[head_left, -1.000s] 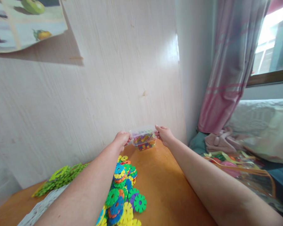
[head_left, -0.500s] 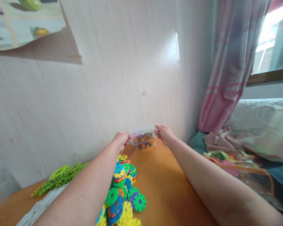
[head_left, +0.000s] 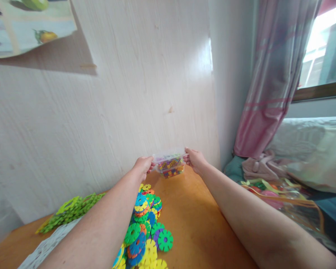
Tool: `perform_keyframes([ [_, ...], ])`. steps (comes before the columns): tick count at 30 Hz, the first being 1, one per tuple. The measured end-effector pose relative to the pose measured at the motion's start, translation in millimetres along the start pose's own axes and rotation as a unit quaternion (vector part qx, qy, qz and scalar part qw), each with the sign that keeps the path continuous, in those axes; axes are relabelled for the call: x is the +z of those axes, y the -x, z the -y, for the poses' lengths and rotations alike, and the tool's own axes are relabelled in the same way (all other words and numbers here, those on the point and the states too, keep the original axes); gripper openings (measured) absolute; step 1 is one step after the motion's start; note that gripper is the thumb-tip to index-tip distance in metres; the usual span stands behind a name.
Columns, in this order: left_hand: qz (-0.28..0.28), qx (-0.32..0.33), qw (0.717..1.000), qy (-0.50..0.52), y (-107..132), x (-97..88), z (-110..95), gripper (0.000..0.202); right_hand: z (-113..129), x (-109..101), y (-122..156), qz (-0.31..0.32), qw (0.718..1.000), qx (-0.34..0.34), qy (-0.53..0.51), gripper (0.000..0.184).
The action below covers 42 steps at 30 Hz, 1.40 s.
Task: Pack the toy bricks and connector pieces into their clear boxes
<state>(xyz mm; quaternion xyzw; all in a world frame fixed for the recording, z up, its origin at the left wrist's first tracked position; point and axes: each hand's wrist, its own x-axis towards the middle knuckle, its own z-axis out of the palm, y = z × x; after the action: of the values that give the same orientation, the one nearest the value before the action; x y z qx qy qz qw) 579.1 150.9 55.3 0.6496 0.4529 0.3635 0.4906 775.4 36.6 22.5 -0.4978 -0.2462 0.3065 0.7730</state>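
A clear plastic box (head_left: 170, 164) with small colourful pieces in it is at the far end of the orange-brown table (head_left: 201, 224), close to the wall. My left hand (head_left: 144, 166) grips its left edge, and my right hand (head_left: 193, 158) pinches the opposite edge with the thumb on top. Whether the box rests on the table or hangs just above it, I cannot tell. A heap of slotted plastic discs (head_left: 141, 239) in green, blue, yellow, orange and purple lies near my left forearm, which hides part of it.
Left of my forearm are a stack of green flat pieces (head_left: 72, 211) and a white woven item (head_left: 52, 243). A pale wood-grain wall (head_left: 123, 93) closes off the back. Right of the table sit a clear bag of colourful things (head_left: 285, 201), a pink cloth (head_left: 263, 166) and a curtain (head_left: 266, 93).
Almost nothing differs. Both hands keep hold of the clear plastic box, which has shifted and tilted very slightly; the discs lie as before.
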Motion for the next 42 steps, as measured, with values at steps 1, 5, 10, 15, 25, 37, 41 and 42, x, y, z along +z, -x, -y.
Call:
perform_keyframes([
  [1,-0.002,-0.001,1.0,0.0,1,-0.1,-1,0.024,0,0,0,-0.003,1.0,0.001,0.003,0.021],
  [5,-0.011,-0.004,1.0,-0.002,4,-1.5,-2,0.023,1,-2,-1,-0.021,1.0,0.005,0.018,0.028],
  [10,-0.051,0.008,0.999,-0.009,12,-6.7,-2,0.025,0,-6,-3,-0.07,0.996,-0.002,0.051,0.033],
  [15,-0.114,0.054,0.992,-0.002,29,-20.5,-8,0.025,-12,-14,-5,-0.141,0.983,-0.021,0.112,0.034],
  [25,-0.159,0.124,0.972,0.121,106,-75.4,3,0.036,-36,-28,16,-0.167,0.936,-0.076,0.3,0.035],
  [37,-0.211,0.12,0.945,0.218,234,-178.1,29,0.04,-34,-26,52,-0.151,0.883,-0.092,0.434,0.046],
  [41,-0.241,0.091,0.939,0.227,265,-197.3,39,0.041,-35,-31,67,-0.155,0.872,-0.093,0.456,0.048],
  [42,-0.246,0.084,0.939,0.228,272,-200.1,42,0.042,-35,-33,72,-0.157,0.869,-0.094,0.46,0.048],
])
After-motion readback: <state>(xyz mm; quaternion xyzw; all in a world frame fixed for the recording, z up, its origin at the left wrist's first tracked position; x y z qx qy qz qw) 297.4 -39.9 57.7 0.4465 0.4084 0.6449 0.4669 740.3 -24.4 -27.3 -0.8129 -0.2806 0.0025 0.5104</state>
